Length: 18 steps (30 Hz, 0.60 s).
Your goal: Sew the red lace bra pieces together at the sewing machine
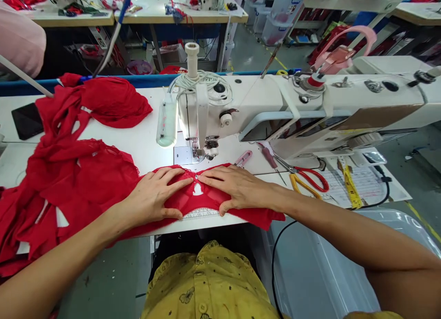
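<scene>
A red lace bra (193, 202) lies spread at the front edge of the sewing table, with a small keyhole gap at its centre. My left hand (160, 190) rests on its left half, fingers stretched toward the middle. On the other half lies my right hand (232, 183), fingers extended flat and thumb apart. The fingertips of both hands nearly meet at the centre. A printed ruler scale (200, 214) shows under the lower edge of the bra. Just behind the cloth are the needle and presser foot of the sewing machine (198, 151).
A heap of red garments (82, 172) covers the left of the table beside a black phone (27, 120). At right lie a pink seam tool (243, 159), a screwdriver (268, 157), red-handled scissors (313, 177) and a yellow tape measure (350, 186). A clear plastic bin (327, 268) stands below.
</scene>
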Each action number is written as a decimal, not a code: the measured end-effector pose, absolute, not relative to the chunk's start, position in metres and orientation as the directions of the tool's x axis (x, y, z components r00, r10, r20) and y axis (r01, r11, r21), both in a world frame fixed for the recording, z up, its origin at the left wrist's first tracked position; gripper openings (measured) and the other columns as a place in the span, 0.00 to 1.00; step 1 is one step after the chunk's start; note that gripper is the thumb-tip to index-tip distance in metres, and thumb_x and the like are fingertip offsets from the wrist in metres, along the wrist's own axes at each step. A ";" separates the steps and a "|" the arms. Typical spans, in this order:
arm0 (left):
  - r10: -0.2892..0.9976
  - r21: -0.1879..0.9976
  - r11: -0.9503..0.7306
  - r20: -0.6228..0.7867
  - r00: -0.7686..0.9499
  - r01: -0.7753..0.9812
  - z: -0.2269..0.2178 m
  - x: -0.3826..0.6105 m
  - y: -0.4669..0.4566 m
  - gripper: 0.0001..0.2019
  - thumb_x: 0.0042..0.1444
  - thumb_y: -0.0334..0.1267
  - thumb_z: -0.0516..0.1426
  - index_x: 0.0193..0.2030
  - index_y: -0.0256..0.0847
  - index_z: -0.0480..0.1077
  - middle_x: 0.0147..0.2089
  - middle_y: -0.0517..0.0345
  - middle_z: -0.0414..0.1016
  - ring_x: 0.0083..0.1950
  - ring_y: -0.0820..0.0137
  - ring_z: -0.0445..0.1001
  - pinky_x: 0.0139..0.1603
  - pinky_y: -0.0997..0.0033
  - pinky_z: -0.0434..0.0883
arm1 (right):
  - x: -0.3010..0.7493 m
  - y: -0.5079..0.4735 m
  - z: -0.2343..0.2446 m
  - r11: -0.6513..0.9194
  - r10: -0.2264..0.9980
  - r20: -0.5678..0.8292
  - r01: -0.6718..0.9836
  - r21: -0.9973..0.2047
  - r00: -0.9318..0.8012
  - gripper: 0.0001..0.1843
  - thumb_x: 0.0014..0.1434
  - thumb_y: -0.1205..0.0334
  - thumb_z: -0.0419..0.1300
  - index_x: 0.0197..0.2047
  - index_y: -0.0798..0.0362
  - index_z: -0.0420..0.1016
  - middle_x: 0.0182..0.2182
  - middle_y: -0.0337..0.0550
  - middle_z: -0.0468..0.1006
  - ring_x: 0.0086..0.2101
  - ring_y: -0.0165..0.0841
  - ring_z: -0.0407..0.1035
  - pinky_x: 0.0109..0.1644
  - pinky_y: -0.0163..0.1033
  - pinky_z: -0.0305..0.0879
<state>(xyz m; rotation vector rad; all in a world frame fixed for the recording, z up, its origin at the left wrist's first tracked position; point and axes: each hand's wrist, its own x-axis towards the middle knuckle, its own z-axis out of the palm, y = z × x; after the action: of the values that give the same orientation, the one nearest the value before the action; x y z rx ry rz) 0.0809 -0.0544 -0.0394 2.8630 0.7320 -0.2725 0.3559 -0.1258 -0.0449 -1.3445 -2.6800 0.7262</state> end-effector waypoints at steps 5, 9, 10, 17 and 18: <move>0.463 0.128 -0.862 -0.198 0.864 0.491 -0.041 0.080 -0.054 0.41 0.54 0.59 0.62 0.72 0.57 0.54 0.70 0.48 0.60 0.66 0.48 0.61 0.57 0.51 0.67 | 0.356 -0.127 -0.045 0.508 0.784 -0.141 0.754 -0.416 -0.605 0.47 0.57 0.40 0.65 0.72 0.47 0.53 0.68 0.52 0.59 0.63 0.51 0.59 0.63 0.55 0.57; 0.466 0.129 -0.864 -0.160 0.870 0.486 -0.037 0.083 -0.058 0.40 0.54 0.56 0.64 0.71 0.54 0.57 0.69 0.47 0.62 0.65 0.48 0.63 0.56 0.52 0.68 | 0.356 -0.136 -0.041 0.530 0.786 -0.099 0.748 -0.399 -0.610 0.44 0.58 0.42 0.66 0.71 0.49 0.57 0.67 0.52 0.62 0.62 0.49 0.60 0.63 0.54 0.58; 0.462 0.127 -0.869 -0.139 0.876 0.478 -0.036 0.082 -0.061 0.39 0.53 0.54 0.65 0.70 0.52 0.58 0.68 0.47 0.63 0.65 0.49 0.63 0.55 0.52 0.68 | 0.355 -0.143 -0.039 0.538 0.794 -0.067 0.749 -0.387 -0.604 0.41 0.59 0.44 0.66 0.70 0.51 0.59 0.66 0.52 0.64 0.62 0.47 0.61 0.63 0.53 0.59; 0.413 -0.041 -0.897 0.274 0.869 0.439 -0.052 0.046 -0.117 0.25 0.66 0.49 0.55 0.62 0.33 0.65 0.52 0.41 0.73 0.52 0.54 0.72 0.48 0.56 0.70 | 0.350 -0.245 -0.056 0.379 0.908 0.220 0.923 -0.073 -0.355 0.21 0.68 0.58 0.55 0.61 0.57 0.70 0.52 0.56 0.77 0.47 0.45 0.71 0.47 0.49 0.70; 0.405 -0.105 -0.886 0.296 0.865 0.451 -0.058 0.040 -0.127 0.24 0.67 0.47 0.54 0.62 0.32 0.66 0.50 0.40 0.73 0.50 0.53 0.72 0.46 0.56 0.69 | 0.353 -0.258 -0.062 0.340 0.905 0.273 0.940 -0.007 -0.326 0.18 0.68 0.64 0.53 0.58 0.57 0.72 0.48 0.55 0.78 0.44 0.43 0.72 0.45 0.47 0.70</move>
<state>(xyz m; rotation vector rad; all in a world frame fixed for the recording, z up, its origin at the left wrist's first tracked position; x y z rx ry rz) 0.0398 -0.1266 -0.0578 3.1985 0.7394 0.4464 0.3527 -0.2575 -0.0619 -1.6685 -2.3759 -0.2239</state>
